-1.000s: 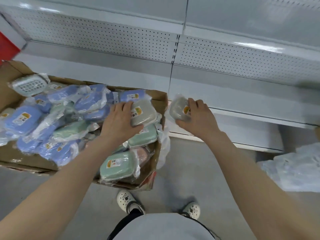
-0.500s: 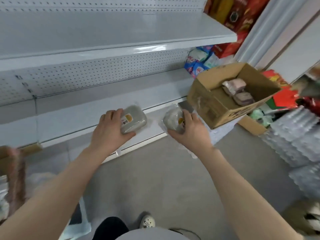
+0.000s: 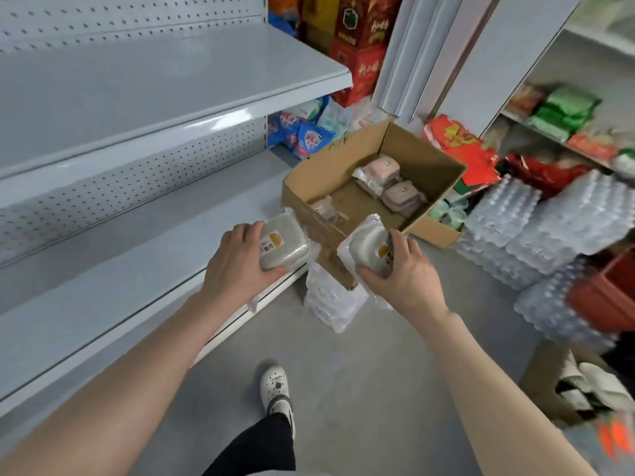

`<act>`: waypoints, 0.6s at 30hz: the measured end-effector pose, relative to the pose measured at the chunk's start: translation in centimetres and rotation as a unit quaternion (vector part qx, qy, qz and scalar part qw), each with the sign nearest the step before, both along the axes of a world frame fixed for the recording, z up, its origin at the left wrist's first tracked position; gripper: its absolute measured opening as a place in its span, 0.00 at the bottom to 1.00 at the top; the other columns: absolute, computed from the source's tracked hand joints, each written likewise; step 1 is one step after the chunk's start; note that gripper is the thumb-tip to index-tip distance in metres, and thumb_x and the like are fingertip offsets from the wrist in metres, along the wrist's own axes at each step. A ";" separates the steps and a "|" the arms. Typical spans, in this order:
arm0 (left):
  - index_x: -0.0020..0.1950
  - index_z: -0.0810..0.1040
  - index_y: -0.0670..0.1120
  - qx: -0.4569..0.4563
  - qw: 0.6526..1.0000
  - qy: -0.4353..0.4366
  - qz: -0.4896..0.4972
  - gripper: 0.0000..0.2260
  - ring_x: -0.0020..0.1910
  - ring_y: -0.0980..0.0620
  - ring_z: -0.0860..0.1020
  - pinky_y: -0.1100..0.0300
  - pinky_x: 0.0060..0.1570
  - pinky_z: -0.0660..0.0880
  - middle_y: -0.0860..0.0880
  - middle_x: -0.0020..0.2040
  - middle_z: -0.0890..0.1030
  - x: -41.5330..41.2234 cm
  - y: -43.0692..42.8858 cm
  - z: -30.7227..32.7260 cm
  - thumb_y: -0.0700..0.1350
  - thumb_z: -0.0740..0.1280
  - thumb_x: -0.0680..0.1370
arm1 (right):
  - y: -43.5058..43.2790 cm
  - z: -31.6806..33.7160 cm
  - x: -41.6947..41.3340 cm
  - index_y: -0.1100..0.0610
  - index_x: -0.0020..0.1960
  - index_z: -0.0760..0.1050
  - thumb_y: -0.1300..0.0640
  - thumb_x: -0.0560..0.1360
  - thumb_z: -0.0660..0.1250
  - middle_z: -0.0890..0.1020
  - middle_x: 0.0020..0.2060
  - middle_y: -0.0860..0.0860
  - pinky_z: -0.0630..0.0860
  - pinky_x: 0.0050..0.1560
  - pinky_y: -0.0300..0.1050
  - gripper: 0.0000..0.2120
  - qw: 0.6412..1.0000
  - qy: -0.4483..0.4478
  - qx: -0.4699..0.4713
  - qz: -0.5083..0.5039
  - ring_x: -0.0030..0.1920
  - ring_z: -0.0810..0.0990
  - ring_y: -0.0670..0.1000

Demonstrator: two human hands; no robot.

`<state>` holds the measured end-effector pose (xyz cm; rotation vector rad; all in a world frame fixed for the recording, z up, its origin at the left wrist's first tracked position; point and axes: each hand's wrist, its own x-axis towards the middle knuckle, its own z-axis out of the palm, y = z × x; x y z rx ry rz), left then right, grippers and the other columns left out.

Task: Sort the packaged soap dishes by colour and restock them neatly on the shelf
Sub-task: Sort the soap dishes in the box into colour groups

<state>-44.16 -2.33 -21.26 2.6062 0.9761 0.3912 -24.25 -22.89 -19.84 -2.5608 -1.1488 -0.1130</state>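
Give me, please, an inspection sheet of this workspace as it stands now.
Surface: grey metal shelf, lowest level, beside the left grip.
Job's things: wrapped grey soap dish in left grip; second grey dish in right grip; cardboard box holds pinkish wrapped dishes.
Clutter: plastic bundle below the box; bottle packs on the floor.
Grips: each curled round its dish.
Cables: nothing seen.
Surroundings: red cartons and blue packets past the shelf's end.
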 end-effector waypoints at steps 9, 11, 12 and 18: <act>0.69 0.65 0.46 -0.008 0.999 0.020 0.030 0.37 0.58 0.42 0.71 0.50 0.49 0.75 0.43 0.60 0.72 10.3 9.6 -1.0 0.61 0.74 0.66 | 11.3 1.5 13.8 0.54 0.72 0.61 0.32 0.68 0.67 0.74 0.63 0.54 0.78 0.56 0.52 0.41 1.000 -0.017 -0.006 0.006 0.60 0.76 0.57; 0.69 0.66 0.46 -0.016 0.998 0.028 0.050 0.38 0.57 0.41 0.71 0.50 0.50 0.74 0.43 0.60 0.72 11.3 10.5 -1.5 0.60 0.74 0.65 | 13.4 0.9 15.9 0.52 0.74 0.58 0.35 0.69 0.70 0.71 0.67 0.54 0.73 0.64 0.55 0.42 0.998 -0.014 -0.048 0.022 0.65 0.72 0.57; 0.69 0.66 0.45 -0.018 0.997 0.033 0.061 0.38 0.57 0.41 0.71 0.50 0.50 0.74 0.43 0.59 0.72 11.6 10.8 -1.8 0.60 0.74 0.65 | 14.5 0.4 16.8 0.52 0.75 0.58 0.37 0.69 0.72 0.70 0.69 0.54 0.69 0.68 0.56 0.42 0.996 -0.019 -0.077 0.044 0.68 0.70 0.57; 0.66 0.70 0.43 -0.030 0.987 0.050 0.147 0.36 0.54 0.39 0.73 0.50 0.51 0.73 0.42 0.57 0.74 13.2 11.8 -4.1 0.58 0.75 0.64 | 21.3 -5.6 20.9 0.48 0.77 0.55 0.45 0.71 0.73 0.62 0.74 0.49 0.56 0.74 0.60 0.41 0.945 -0.025 -0.253 0.208 0.75 0.58 0.56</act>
